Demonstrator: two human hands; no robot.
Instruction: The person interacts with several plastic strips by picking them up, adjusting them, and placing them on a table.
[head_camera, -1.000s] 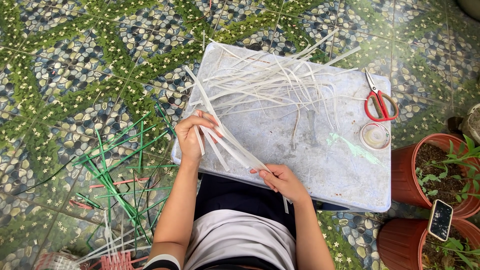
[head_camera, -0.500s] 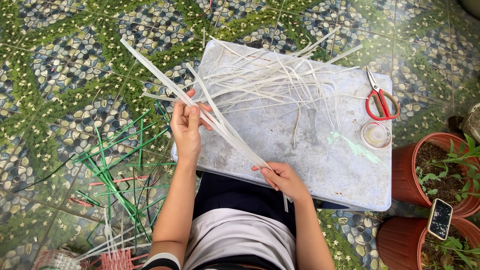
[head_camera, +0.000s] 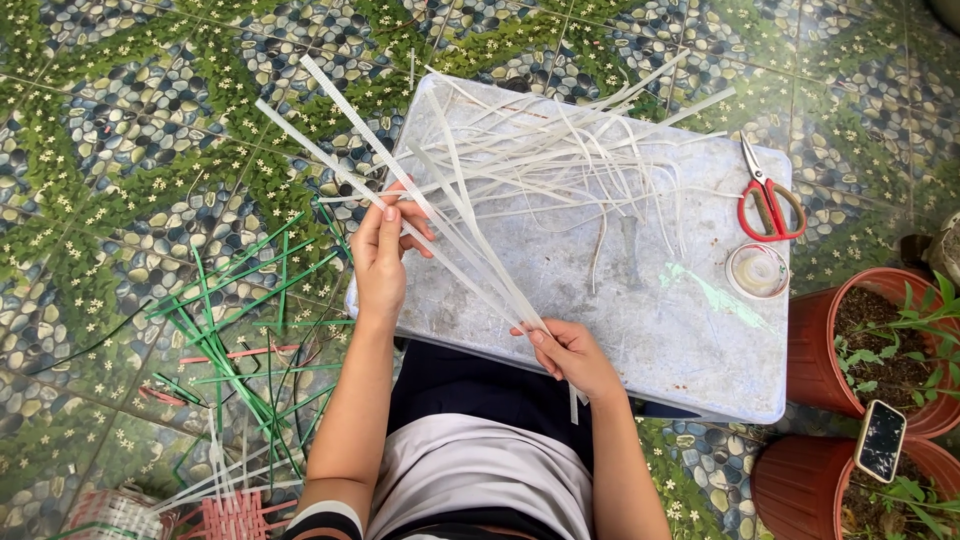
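A few long white plastic strips (head_camera: 440, 225) run diagonally from upper left to lower right. My right hand (head_camera: 565, 350) pinches their lower ends at the near edge of a grey board (head_camera: 650, 320). My left hand (head_camera: 385, 250) grips the same strips higher up, at the board's left edge, fingers curled around them. The strips' free ends stick out past my left hand over the tiled floor. A loose pile of more white strips (head_camera: 560, 150) lies spread on the far half of the board.
Red-handled scissors (head_camera: 768, 200) and a clear tape roll (head_camera: 757, 270) lie at the board's right end. Green strips (head_camera: 235, 330) are scattered on the floor at left, a pink and white woven piece (head_camera: 225, 515) below them. Two red plant pots (head_camera: 880, 350) stand right, a phone (head_camera: 880, 440) resting between them.
My left hand has slid up and left along the strips, lifting them so their free ends now reach out over the floor. My right hand has stayed at the lower ends.
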